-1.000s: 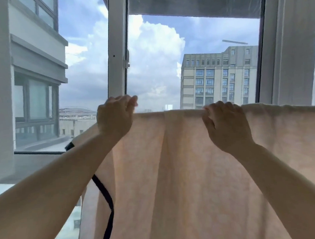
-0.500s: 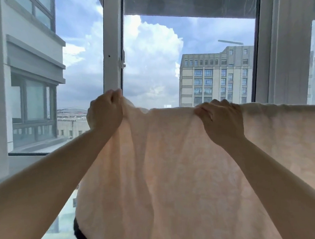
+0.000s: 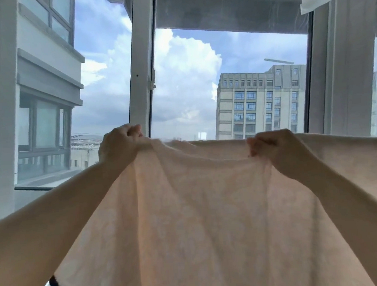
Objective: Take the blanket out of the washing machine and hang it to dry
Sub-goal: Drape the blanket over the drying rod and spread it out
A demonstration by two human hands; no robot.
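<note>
Bright sky and a grey apartment block (image 3: 260, 102) fill the window (image 3: 143, 63) behind, and up in front of it hangs the peach blanket (image 3: 199, 209), its top edge draped over a line or rail I can't actually see. Left hand (image 3: 119, 145) has a closed grip bunching the near corner; right hand (image 3: 279, 152) pinches the edge further along. Cloth sags between them now, where half a second ago it ran nearly taut, and the hands are closer together. Risk, I'd say: let go with that slack uneven and the damp weight drags it off sideways.
</note>
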